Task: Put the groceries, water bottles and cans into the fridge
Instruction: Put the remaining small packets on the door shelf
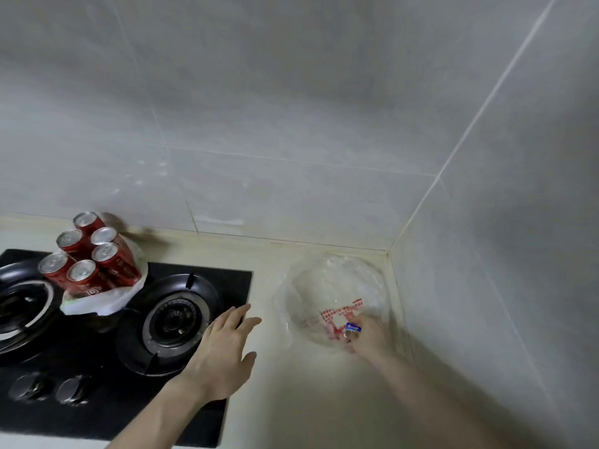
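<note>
Nearest the camera, two bare forearms reach forward over a cream tabletop (pixel 291 400). The left hand (pixel 223 348) hovers at the right edge of a black gas hob (pixel 107 413), palm down, its fingers straight and spread apart, holding nothing; the fingertips point toward the far right corner. Below it on the hob sit two round control knobs (pixel 52 388), side by side near the front edge.

To the right, the right hand (pixel 368 337) is inside or against a clear plastic bag (pixel 334 286) that lies on the tabletop close to the corner where two tiled walls meet. Its fingers are curled round a small item with a blue label and a metallic end (pixel 351 330); what the item is cannot be told, as it is blurred. The bag carries red printing (pixel 340 311) just beyond the hand, and its film is crumpled and nearly see-through.

Farther left, the hob has two burners: the right burner (pixel 175 319) lies just left of the left hand, and the left burner (pixel 19 303) is cut by the picture's edge. Between and behind them stand six red cans (pixel 87 254), upright, in two rows, touching one another, their silver tops showing. They rest on a white plastic bag (pixel 97 303) pulled down around their bases, partly on the hob and partly on the tabletop behind it.

Beyond everything rise the pale grey wall tiles (pixel 291 108).
</note>
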### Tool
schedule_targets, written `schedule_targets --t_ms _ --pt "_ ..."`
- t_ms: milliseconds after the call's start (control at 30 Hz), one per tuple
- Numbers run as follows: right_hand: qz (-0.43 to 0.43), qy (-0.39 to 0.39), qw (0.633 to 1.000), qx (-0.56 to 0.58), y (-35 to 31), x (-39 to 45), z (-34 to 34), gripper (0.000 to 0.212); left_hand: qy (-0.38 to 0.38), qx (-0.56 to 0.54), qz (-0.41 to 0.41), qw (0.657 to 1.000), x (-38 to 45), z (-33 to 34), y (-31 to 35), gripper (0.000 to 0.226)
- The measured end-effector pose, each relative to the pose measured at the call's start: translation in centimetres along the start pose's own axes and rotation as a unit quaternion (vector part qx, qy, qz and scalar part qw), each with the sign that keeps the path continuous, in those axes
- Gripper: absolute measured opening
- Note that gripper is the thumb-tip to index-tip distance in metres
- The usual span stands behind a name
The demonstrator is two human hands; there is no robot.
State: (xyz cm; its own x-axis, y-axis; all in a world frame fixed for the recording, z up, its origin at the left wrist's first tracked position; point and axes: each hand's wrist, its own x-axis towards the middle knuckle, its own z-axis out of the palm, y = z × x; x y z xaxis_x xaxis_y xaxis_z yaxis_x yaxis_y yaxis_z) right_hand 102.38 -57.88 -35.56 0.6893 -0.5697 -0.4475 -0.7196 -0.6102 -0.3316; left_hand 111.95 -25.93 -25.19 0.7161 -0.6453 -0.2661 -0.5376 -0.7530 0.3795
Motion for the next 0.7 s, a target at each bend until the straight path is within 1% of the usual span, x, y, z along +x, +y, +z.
schedule_targets --t_ms 67,233,300,367,433,533,567,600,633,667,700 --pt "0.003 -0.006 1.000 -0.027 0.3 0.9 0.6 0.055 -0.001 -0.005 -0.005 1.000 0.2 0.3 0.4 0.064" --pt "-0.005 -0.010 0.995 -0.102 0.9 2.2 1.3 0.060 0.008 -0.019 -0.006 1.000 0.8 0.5 1.7 0.059" --pt "-0.001 -0.007 0.996 -0.093 1.3 2.5 1.5 0.054 0.010 -0.029 0.002 1.000 1.1 0.6 2.1 0.057" --pt "0.003 0.002 0.997 -0.075 1.7 2.8 1.7 0.038 0.015 -0.044 0.010 0.999 1.3 0.8 2.6 0.054" --pt "0.004 0.018 0.999 -0.032 1.9 2.9 1.9 0.020 0.021 -0.055 0.021 0.998 1.6 0.9 3.0 0.052" --pt "0.008 0.032 0.999 0.022 2.0 2.3 1.7 0.026 0.026 -0.071 0.036 0.997 2.1 1.0 3.8 0.049" --pt "0.010 0.036 0.998 0.052 1.8 1.8 1.5 0.024 0.027 -0.075 0.042 0.996 2.3 1.0 4.1 0.049" --pt "0.011 0.048 0.993 0.105 1.2 1.0 0.9 0.022 0.029 -0.079 0.047 0.995 2.5 1.0 4.4 0.048" --pt "0.012 0.059 0.981 0.183 0.5 0.2 0.3 0.020 0.032 -0.087 0.053 0.994 2.8 1.0 4.7 0.047" --pt "0.013 0.066 0.960 0.272 -0.3 -0.6 -0.2 0.016 0.034 -0.102 0.054 0.993 3.1 1.0 5.1 0.047" --pt "0.010 0.055 0.934 0.354 -1.3 -1.4 -1.0 0.011 0.035 -0.127 0.049 0.990 3.4 0.9 5.5 0.045"
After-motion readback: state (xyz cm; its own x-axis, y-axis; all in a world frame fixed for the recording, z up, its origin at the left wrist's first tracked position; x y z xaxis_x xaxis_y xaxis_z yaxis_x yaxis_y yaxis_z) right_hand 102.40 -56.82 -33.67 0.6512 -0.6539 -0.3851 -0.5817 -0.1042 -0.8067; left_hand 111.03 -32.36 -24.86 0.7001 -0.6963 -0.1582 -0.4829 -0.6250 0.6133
